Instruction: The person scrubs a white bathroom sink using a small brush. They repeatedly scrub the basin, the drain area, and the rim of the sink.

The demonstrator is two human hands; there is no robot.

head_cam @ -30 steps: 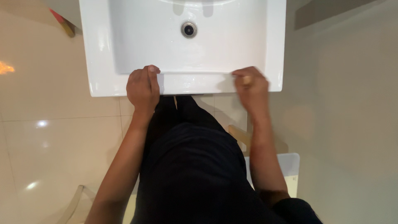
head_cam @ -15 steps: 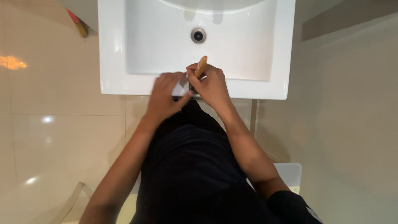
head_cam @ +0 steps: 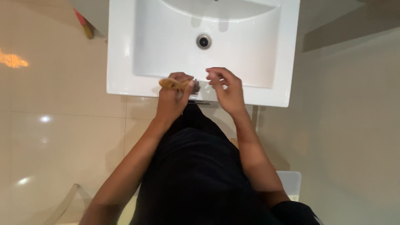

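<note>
My left hand (head_cam: 173,93) grips a tan wooden-handled tool (head_cam: 174,84) over the front rim of the white sink (head_cam: 121,62). My right hand (head_cam: 227,89) hovers beside it, fingers loosely curled, holding nothing.

One sink (head_cam: 283,62), one drain (head_cam: 203,41), one yellow-handled tool (head_cam: 173,83), two hands.

Above your hands (head_cam: 175,93) (head_cam: 227,89) at frame centre, the basin (head_cam: 166,46) lies open up to the drain (head_cam: 203,41), while its front rim (head_cam: 137,85) beneath them and the wall (head_cam: 354,104) at right hem you in.
</note>
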